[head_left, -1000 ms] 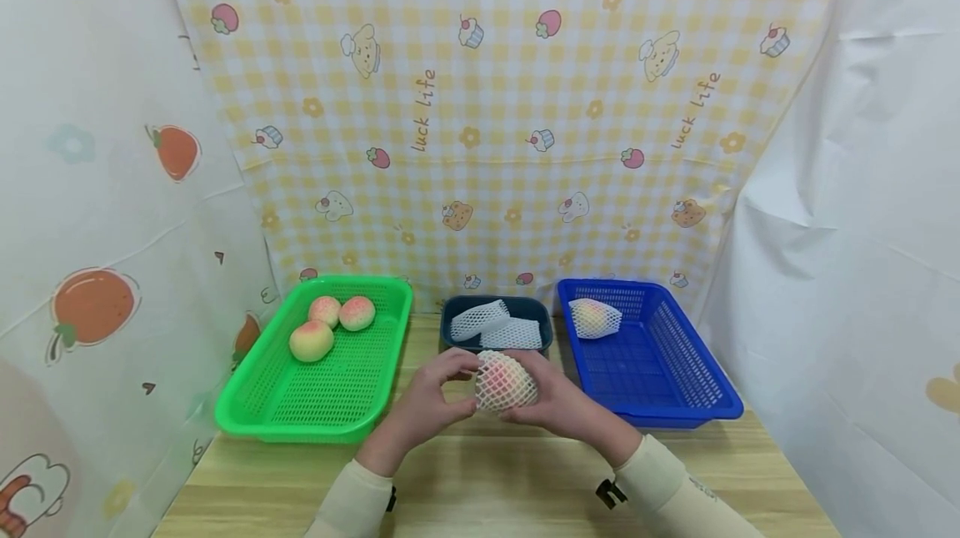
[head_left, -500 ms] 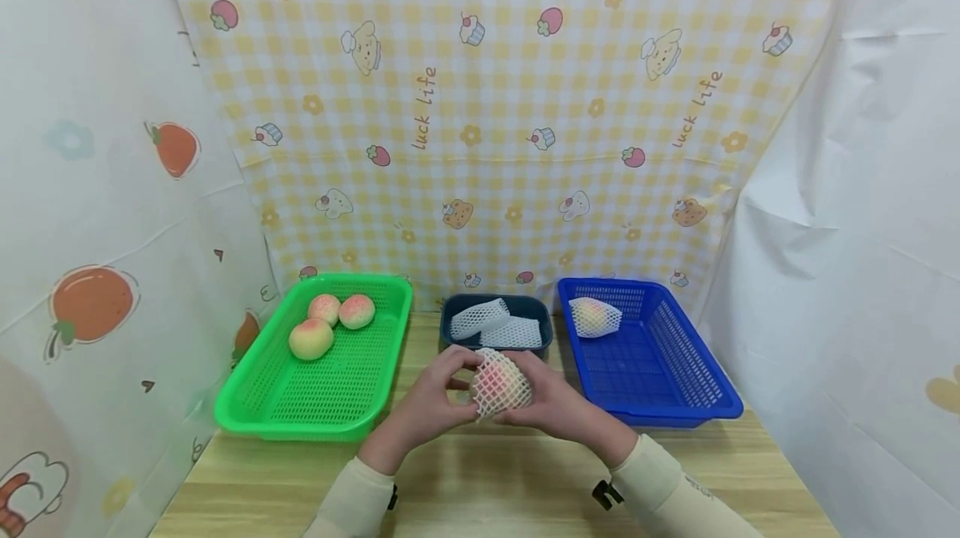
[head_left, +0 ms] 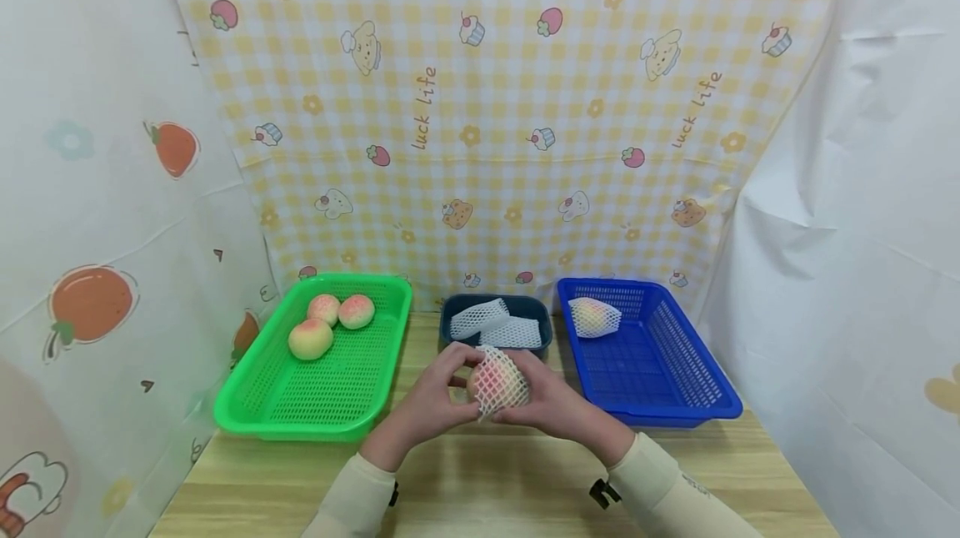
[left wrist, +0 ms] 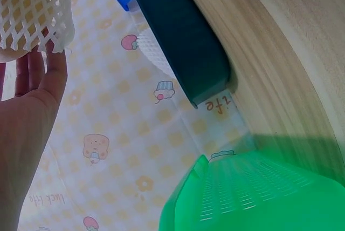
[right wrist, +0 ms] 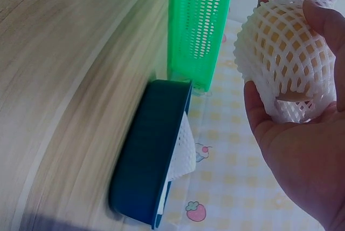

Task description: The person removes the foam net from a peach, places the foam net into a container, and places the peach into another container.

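Note:
Held between both hands, low in the middle of the head view, is a pink-and-cream peach [head_left: 501,384] in a white foam net. My right hand [right wrist: 302,158] grips it from the right, thumb and fingers over the mesh. On the other side my left hand [head_left: 433,400] curls its thumb and fingers at the net's open edge, where a strip of bare peach shows. The left wrist view catches the left fingertips against the rim of the foam net [left wrist: 38,9]. Behind the hands, a dark teal box [right wrist: 148,150] contains white foam nets [head_left: 510,331].
A green basket [head_left: 315,429] with 3 bare peaches [head_left: 311,339] stands on the left of the wooden table [head_left: 487,488]. The blue basket [head_left: 645,413] on the right holds one netted peach [head_left: 594,318]. Printed cloth [head_left: 510,104] hangs behind.
The netted peach has shifted slightly left and turned between my hands. More bare peach shows at the net's left edge. Left fingers stay close to that edge; baskets and box have not moved.

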Available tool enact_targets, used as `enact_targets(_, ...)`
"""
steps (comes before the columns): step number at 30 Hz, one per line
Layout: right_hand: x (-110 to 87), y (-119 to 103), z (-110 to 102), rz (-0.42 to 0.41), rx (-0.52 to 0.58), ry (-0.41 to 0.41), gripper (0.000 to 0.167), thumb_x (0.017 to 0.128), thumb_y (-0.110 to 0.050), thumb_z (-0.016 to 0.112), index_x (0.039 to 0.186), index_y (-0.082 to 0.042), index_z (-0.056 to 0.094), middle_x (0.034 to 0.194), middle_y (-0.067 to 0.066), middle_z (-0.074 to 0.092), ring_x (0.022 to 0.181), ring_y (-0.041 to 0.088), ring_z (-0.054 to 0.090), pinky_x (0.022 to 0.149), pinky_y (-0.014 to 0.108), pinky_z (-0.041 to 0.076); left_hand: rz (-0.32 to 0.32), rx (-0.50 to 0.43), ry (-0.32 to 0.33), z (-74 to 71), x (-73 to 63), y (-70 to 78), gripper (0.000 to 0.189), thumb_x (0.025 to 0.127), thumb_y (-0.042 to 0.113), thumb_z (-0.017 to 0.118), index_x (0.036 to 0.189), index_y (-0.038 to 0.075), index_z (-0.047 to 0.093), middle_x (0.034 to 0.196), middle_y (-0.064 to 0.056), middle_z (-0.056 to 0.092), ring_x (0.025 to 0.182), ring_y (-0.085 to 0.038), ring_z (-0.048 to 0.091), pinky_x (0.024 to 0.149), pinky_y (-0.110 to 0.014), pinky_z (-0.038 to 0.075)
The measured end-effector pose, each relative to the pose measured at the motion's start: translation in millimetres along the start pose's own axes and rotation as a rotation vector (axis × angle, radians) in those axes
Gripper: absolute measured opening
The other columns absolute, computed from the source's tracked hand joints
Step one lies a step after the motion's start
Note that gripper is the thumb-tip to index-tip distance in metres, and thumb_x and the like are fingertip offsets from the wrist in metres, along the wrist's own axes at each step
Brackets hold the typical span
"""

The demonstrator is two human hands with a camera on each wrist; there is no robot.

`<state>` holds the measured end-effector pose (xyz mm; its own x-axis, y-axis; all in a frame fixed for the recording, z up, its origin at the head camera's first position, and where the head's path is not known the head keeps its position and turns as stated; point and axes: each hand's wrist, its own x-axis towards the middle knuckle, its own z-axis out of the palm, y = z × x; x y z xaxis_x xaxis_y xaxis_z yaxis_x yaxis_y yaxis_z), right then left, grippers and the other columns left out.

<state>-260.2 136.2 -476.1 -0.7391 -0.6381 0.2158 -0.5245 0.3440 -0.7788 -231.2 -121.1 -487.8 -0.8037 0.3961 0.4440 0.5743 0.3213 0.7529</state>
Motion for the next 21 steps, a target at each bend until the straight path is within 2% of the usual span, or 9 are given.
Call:
enact_targets(8,2.4,-0.9,0.6,-0.003,-0.008,-0.011,0.088,0.088,-0.029,0.097,0.163,-0.029,0.05,0.148,0.0,0.054,0.125,0.02,0.057,0.102,0.034,0.053,-0.02,0.011,-0.02,0.3,1.2,-1.5,0.064,0.087,0.002,0.087,0.142,0.021,0.061,0.143,0.001,0.057,0.125,-0.019,0.059,0.098,-0.042,0.061)
enact_targets(21,3.1,-1.6,1.1,-0.019,-0.018,-0.018,0.088,0.088,-0.029,0.097,0.162,-0.029,0.05,0.147,-0.001,0.054,0.126,0.022,0.055,0.104,0.036,0.052,-0.019,0.026,-0.024,2.0,3.1,-3.6,0.064,0.087,0.004,0.086,0.143,0.022,0.06,0.141,0.001,0.056,0.119,-0.017,0.06,0.095,-0.037,0.061)
